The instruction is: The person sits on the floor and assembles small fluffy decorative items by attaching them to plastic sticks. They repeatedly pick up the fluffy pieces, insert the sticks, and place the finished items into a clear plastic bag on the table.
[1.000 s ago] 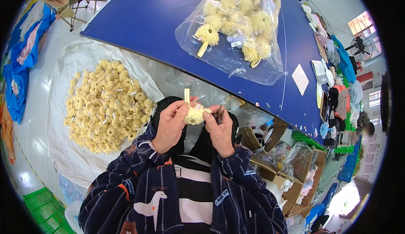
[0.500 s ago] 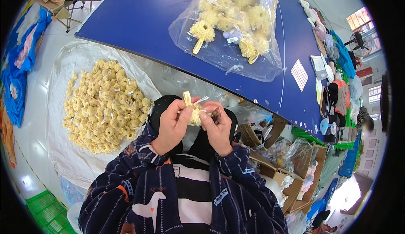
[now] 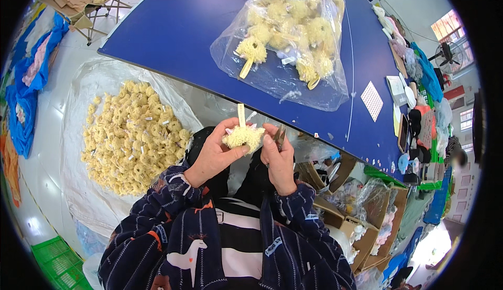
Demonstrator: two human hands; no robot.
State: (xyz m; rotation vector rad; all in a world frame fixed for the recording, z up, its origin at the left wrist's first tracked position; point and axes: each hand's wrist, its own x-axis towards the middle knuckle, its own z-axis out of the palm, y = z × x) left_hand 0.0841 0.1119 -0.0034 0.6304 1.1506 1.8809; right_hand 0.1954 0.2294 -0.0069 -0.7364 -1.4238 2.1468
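My left hand point(image 3: 214, 153) pinches a small fluffy yellow plush piece point(image 3: 244, 138) over my lap, just off the table's near edge. A yellow ribbon loop point(image 3: 241, 114) stands up from its top beside a small white tag, and bits of pink show on its upper side. Right beside it, my right hand point(image 3: 281, 167) is closed round a small pair of dark metal thread snips point(image 3: 281, 134), their tips pointing up. The fingertips of the right hand are close to the plush piece; whether they touch it I cannot tell.
A clear plastic bag point(image 3: 225, 54) of similar yellow plush pieces lies on the blue table point(image 3: 173, 28). To the left, a large heap of them point(image 3: 133, 138) rests on a white sheet point(image 3: 73, 169). Cardboard boxes point(image 3: 361, 237) stand at my right, and a green crate point(image 3: 57, 264) sits lower left.
The plush piece has been turned and now shows more fully in my left hand, its ribbon upright. My right hand has moved slightly right, away from it, with the snips more in view.
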